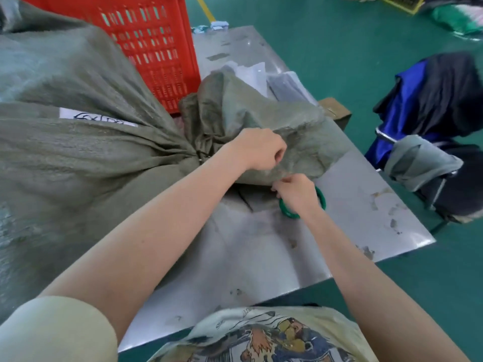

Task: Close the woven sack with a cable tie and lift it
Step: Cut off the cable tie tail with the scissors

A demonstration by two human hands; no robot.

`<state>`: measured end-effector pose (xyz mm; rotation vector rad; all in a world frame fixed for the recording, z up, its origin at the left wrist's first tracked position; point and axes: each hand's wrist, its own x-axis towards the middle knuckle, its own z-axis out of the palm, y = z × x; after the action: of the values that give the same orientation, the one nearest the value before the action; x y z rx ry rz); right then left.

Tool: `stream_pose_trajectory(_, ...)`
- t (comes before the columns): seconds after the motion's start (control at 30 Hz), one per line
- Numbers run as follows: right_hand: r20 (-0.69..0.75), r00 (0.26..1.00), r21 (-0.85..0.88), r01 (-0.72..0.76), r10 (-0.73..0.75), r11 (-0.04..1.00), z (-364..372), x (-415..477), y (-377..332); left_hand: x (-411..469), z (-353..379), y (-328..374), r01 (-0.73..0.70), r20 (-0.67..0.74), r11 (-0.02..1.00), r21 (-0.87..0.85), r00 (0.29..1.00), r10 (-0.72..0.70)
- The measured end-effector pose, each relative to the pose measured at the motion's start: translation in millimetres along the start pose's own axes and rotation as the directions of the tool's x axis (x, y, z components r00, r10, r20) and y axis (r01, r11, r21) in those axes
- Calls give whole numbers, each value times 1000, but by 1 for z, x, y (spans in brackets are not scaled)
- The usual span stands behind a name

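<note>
A big grey-green woven sack (pixel 78 158) lies across the left of a steel table (pixel 352 205). Its neck (pixel 194 152) is gathered tight, and the loose flap of the mouth (pixel 261 111) spreads to the right. A white label with handwriting (pixel 96 117) sits on the sack. My left hand (pixel 261 150) grips the flap's fabric in a fist just right of the neck. My right hand (pixel 295 192) pinches the flap's lower edge; a green bangle (pixel 287 211) is on that wrist. Whatever binds the neck is too small to make out.
A red plastic crate (pixel 151 45) stands behind the sack. Clear plastic packets (pixel 285 84) lie on the table's far part, beside a cardboard box (pixel 337 111). A chair draped with blue and dark clothing (pixel 431 131) stands to the right on the green floor.
</note>
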<state>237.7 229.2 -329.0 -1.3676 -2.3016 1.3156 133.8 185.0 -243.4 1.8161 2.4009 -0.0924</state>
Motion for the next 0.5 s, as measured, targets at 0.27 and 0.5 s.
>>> stream_pose_trajectory(0.27,-68,998,-284,-36,17,958,-20,-16,52,13,58,36,-34,348,998,-46,936,48)
stream_pose_trajectory(0.5,70,987,-401,-107,147,910,-33,-46,57,20,59,34,51,287,997,-54,957,-33)
